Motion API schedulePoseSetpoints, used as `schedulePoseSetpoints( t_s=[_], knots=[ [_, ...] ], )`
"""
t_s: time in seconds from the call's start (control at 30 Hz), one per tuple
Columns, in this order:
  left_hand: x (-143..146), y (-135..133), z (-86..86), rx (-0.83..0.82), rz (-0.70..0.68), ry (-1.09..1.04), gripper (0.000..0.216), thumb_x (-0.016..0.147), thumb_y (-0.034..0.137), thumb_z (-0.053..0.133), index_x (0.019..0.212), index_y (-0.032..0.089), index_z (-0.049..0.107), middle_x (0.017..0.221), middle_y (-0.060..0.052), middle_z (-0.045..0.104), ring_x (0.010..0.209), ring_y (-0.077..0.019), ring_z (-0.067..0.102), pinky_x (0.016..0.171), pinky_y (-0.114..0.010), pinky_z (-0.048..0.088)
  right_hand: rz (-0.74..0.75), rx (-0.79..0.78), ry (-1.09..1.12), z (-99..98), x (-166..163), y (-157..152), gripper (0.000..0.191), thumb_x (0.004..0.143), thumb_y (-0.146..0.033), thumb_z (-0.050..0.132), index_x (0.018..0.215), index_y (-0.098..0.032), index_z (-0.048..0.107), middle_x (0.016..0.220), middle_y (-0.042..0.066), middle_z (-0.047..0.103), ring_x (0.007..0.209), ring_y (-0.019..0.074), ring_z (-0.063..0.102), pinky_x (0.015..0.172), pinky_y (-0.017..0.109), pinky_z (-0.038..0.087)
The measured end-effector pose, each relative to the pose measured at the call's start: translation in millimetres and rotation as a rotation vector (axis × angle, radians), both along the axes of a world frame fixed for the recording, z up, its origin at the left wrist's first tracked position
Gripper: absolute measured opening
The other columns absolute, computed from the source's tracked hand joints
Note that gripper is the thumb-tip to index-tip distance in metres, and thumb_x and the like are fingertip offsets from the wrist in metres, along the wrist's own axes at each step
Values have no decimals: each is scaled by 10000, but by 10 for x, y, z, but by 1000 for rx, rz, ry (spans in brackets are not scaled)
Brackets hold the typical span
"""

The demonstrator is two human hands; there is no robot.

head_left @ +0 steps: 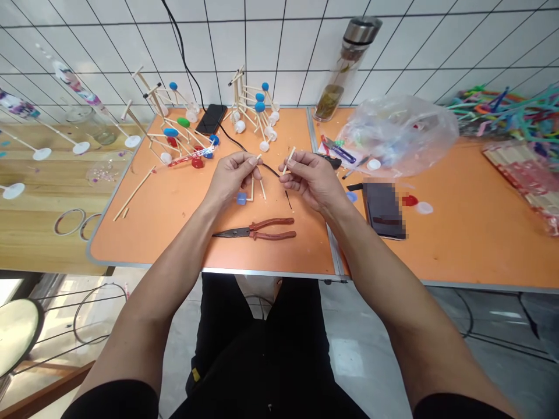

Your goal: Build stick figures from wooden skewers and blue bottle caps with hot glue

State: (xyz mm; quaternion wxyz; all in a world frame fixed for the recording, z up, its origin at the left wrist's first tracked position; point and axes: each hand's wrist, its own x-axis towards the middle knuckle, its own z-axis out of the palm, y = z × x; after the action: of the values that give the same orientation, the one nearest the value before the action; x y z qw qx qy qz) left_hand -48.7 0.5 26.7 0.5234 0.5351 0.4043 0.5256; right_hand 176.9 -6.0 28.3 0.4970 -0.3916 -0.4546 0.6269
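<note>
My left hand (233, 174) is closed in a pinch on a small frame of thin wooden sticks (255, 185) with a blue cap (241, 198) at its lower end. My right hand (308, 179) is closed on a single short wooden stick (289, 160), held up beside the frame. Both hands hover over the orange table (174, 221). Red-handled pliers (257, 228) lie on the table just below my hands, untouched.
Finished stick-and-cap models (255, 110) stand at the back, beside a black phone (211, 119) with a cable. A second phone (384, 209), a plastic bag (399, 135), a bottle (345, 70) and coloured straws (502, 110) sit to the right. Loose sticks (133, 193) lie left.
</note>
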Motion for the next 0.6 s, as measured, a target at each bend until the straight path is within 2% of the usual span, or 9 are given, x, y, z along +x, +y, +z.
schedulePoseSetpoints(
  t_s=[0.17,0.3,0.6],
  knots=[
    [-4,-31,39,-28,4,42,328,941,470,946,876,171,828,702,-33,779,482,-64,499,470,-188,368,-21,28,-56,-30,-21,3,577,676,-590,1102,912,-230,718,875,-17,767,694,96,721,614,193,617],
    [-49,-27,38,-97,-41,54,300,913,422,972,871,152,848,744,-70,821,515,-73,574,489,-171,422,-11,49,-79,-44,-36,-8,604,623,-634,1107,887,-235,738,868,-4,777,695,108,703,615,210,605],
    [-112,-8,23,-257,-89,22,283,864,370,987,872,119,856,864,-148,880,586,-116,731,559,-177,560,9,52,-123,-53,-40,-20,461,705,-539,1055,868,-229,755,930,43,833,781,130,729,671,219,593]
  ],
)
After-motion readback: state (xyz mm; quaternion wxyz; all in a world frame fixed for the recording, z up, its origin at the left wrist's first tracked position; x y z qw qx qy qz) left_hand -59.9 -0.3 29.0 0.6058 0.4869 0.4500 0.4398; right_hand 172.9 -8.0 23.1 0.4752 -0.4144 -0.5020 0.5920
